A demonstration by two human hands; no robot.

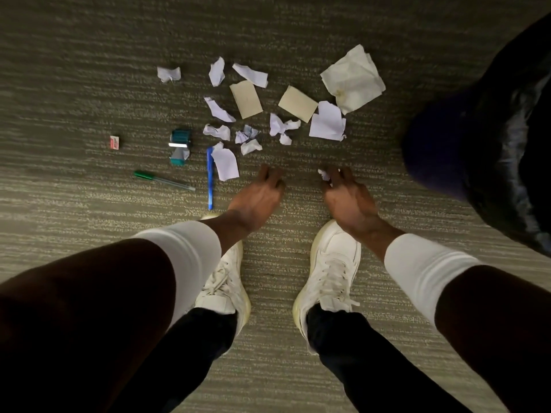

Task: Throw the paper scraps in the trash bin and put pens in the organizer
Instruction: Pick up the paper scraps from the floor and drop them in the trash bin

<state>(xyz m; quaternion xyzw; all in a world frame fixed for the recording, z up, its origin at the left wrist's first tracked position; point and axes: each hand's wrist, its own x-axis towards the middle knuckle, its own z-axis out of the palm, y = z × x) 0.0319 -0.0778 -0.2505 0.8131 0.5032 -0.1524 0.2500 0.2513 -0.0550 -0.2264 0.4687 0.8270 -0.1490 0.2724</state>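
The person stands on a striped carpet [89,55] in white shoes [331,272]. Both hands reach down. The right hand [347,195] pinches a small crumpled paper bit [324,175]. The left hand [259,195] has its fingers curled. Paper scraps [247,96] lie ahead. A blue pen [210,177] and a green pen [164,180] lie left. A dark trash bin [492,138] sits right.

We seem to be in an office: striped low-pile carpet [89,70] covers the floor, strewn with pens [210,177], paper scraps [247,99] and a stapler [179,147].
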